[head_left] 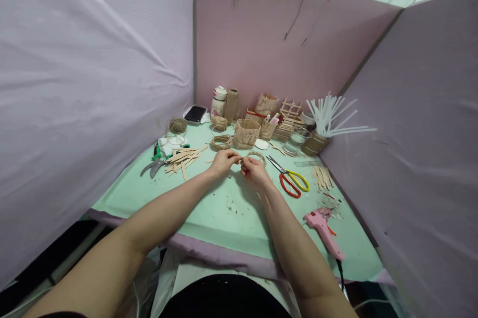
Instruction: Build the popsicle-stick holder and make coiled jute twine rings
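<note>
Over the middle of the table, my left hand (225, 161) and my right hand (254, 169) meet fingertip to fingertip, both pinched closed. Between them is a thin tan cord (261, 155), which curves in a loop behind my right fingers. Much of the cord is hidden by the hands. Just beyond stand a small basket of wooden pieces (247, 134) and a coil of brown cord (221, 142). Scissors (287, 177) with one red and one yellow handle lie open to the right of my right hand.
Wooden sticks (182, 161) and pruning shears (153, 167) lie at left. A pink glue gun (325, 233) lies at front right, its cable over the edge. Behind stand a clear bowl (296, 140), white glue sticks (328, 114) and a bottle (218, 101). Fabric walls enclose the table (209, 218).
</note>
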A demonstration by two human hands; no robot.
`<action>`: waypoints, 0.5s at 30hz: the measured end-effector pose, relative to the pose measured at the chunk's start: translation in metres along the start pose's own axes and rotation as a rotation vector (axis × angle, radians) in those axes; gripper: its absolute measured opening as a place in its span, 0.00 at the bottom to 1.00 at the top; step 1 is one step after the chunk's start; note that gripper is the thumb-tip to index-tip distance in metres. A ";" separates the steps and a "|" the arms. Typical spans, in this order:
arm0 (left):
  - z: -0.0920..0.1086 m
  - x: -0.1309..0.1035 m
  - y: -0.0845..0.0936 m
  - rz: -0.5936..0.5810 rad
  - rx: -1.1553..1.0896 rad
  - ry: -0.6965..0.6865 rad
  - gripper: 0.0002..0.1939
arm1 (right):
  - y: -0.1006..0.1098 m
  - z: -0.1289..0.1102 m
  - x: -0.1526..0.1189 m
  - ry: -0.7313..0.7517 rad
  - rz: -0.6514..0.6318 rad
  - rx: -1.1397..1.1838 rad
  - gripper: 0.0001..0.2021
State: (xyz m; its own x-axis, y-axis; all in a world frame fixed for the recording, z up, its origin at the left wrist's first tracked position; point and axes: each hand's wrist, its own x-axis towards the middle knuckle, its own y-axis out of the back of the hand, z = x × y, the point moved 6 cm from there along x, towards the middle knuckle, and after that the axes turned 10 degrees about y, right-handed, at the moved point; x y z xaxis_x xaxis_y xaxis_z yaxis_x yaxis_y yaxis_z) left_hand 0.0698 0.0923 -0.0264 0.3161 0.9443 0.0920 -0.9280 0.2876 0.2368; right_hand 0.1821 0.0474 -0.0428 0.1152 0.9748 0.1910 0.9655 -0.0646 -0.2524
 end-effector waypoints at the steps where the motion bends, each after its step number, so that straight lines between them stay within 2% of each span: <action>1: -0.002 0.002 0.000 -0.006 -0.019 0.012 0.10 | -0.002 -0.002 -0.001 0.002 -0.011 0.032 0.19; 7: -0.006 0.006 -0.001 0.003 -0.044 0.036 0.11 | -0.006 -0.007 -0.003 -0.018 -0.053 0.152 0.18; 12: 0.005 -0.003 0.004 0.032 0.046 0.010 0.13 | 0.006 -0.005 0.001 -0.002 0.037 0.074 0.18; 15: 0.012 -0.008 0.004 0.009 0.034 0.020 0.15 | 0.011 -0.004 0.002 -0.004 0.079 0.003 0.19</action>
State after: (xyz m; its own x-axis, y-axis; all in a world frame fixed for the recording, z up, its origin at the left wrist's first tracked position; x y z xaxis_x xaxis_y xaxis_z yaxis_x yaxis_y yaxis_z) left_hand 0.0659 0.0845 -0.0149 0.3033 0.9499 0.0754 -0.9236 0.2736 0.2684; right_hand 0.1940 0.0482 -0.0418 0.1898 0.9675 0.1671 0.9528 -0.1405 -0.2690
